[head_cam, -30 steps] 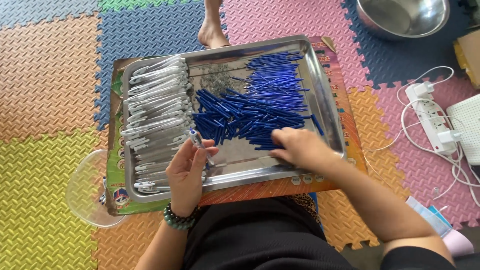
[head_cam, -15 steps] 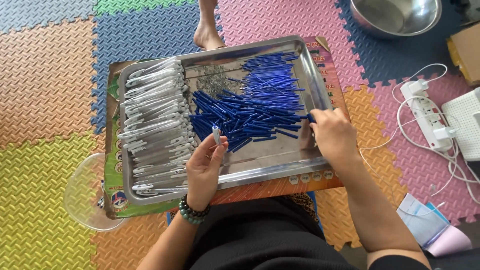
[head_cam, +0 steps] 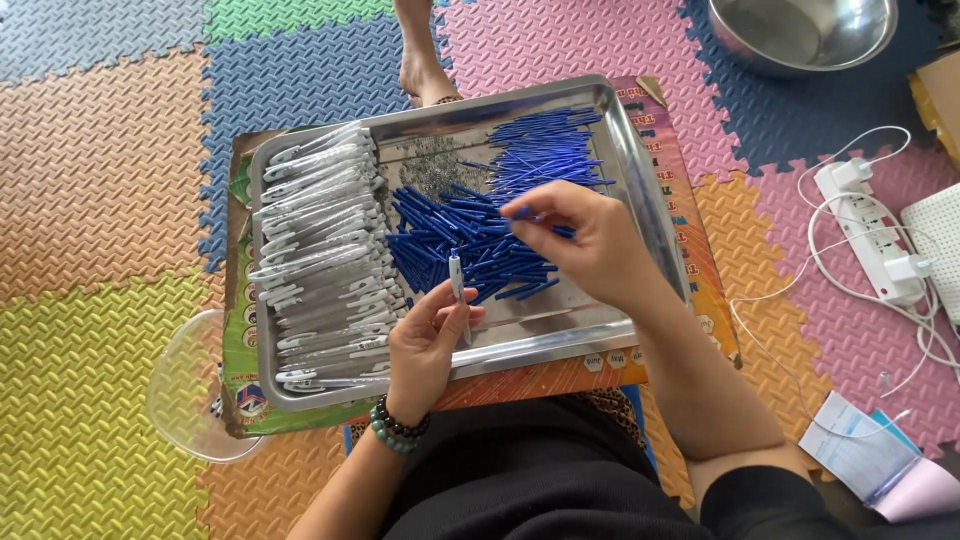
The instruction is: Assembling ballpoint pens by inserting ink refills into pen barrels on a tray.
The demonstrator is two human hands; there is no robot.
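A steel tray (head_cam: 640,170) rests on a colourful board across my lap. It holds a row of white pen barrels (head_cam: 320,250) at the left, a heap of blue pen parts (head_cam: 470,240) in the middle and thin blue refills (head_cam: 545,150) at the back. My left hand (head_cam: 425,345), with a bead bracelet at the wrist, holds a white pen barrel (head_cam: 458,285) upright over the tray's near side. My right hand (head_cam: 590,240) pinches a small blue part (head_cam: 520,213) above the blue heap.
Coloured foam mats cover the floor. Another person's bare foot (head_cam: 425,75) stands behind the tray. A steel bowl (head_cam: 800,35) sits at the back right, a power strip with white cables (head_cam: 870,235) at the right, a clear plastic lid (head_cam: 190,390) at the left, papers (head_cam: 880,460) at lower right.
My right hand moved from the tray's right edge to the blue heap and picked up a blue part. My left hand keeps the white barrel and shifted slightly right.
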